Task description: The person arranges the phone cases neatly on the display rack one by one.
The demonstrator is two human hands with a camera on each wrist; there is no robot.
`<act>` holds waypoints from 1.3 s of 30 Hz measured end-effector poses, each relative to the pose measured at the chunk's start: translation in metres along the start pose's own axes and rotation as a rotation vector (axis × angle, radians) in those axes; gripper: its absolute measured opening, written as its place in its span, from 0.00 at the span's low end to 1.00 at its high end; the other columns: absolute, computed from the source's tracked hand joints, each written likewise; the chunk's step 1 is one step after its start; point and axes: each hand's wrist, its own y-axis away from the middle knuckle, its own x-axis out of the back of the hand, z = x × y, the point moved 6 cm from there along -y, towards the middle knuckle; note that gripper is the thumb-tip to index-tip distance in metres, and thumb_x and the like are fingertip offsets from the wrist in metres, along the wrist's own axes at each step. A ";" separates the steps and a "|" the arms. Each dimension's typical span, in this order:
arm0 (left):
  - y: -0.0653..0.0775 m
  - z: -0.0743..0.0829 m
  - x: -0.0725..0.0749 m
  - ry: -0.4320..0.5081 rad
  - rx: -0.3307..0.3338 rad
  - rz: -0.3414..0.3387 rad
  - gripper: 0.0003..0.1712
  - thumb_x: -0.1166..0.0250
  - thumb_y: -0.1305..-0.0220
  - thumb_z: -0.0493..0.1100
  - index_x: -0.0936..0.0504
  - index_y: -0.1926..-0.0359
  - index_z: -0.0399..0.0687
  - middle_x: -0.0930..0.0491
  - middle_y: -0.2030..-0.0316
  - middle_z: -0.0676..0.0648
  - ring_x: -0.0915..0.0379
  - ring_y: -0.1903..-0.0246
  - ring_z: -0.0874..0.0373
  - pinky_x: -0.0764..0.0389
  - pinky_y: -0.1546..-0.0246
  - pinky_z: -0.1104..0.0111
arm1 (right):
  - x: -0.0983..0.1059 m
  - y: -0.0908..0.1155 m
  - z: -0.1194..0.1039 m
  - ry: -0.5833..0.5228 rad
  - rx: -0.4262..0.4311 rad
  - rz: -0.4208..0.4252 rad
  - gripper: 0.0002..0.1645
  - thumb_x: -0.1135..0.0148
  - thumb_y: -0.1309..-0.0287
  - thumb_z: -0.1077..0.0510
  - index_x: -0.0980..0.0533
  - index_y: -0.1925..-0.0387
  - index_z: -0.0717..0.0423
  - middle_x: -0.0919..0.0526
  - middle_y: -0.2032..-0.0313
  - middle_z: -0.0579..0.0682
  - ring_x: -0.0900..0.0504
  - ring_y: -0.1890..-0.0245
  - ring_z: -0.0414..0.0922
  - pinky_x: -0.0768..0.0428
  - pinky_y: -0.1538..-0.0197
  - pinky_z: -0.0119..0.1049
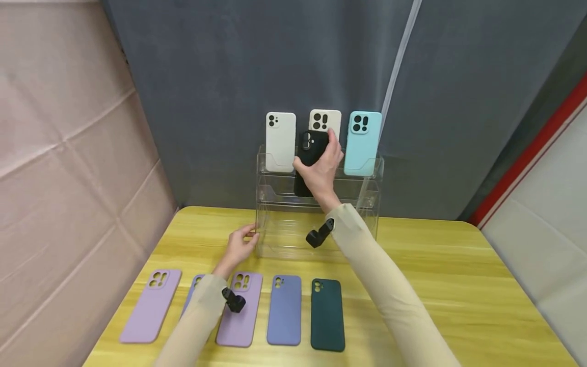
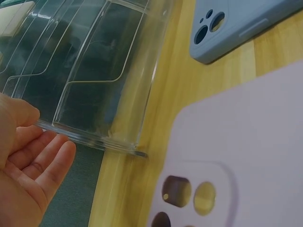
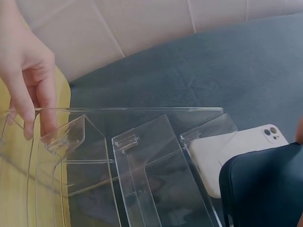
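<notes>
Where the sleeve (image 1: 192,318) crosses: we see little of one blue phone case (image 1: 194,288).
Right hand (image 1: 322,174): grips black phone case (image 1: 314,146).
Left hand (image 1: 238,246): pinches clear rack (image 1: 293,251).
Tabletop (image 1: 426,285): woodgrain, grey curtain (image 1: 257,61) behind.

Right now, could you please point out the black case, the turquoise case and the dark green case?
Black case (image 1: 314,154), head view: back panel.
Turquoise case (image 1: 362,147), head view: back panel.
Dark green case (image 1: 327,317), head view: back panel.

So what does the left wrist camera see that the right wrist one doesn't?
Only the left wrist view: the lilac case and the bluish case. Only the right wrist view: the pink wall, plus the camera holes in the white case. Both: the left hand, the clear stand, the yellow table and the dark curtain.
</notes>
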 end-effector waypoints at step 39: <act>0.006 0.005 -0.006 -0.003 -0.027 0.008 0.20 0.40 0.39 0.30 0.26 0.45 0.28 0.23 0.51 0.32 0.23 0.57 0.43 0.18 0.61 0.64 | -0.074 0.021 -0.012 0.095 0.151 0.126 0.52 0.31 0.60 0.60 0.45 0.33 0.61 0.41 0.37 0.62 0.42 0.40 0.57 0.38 0.43 0.51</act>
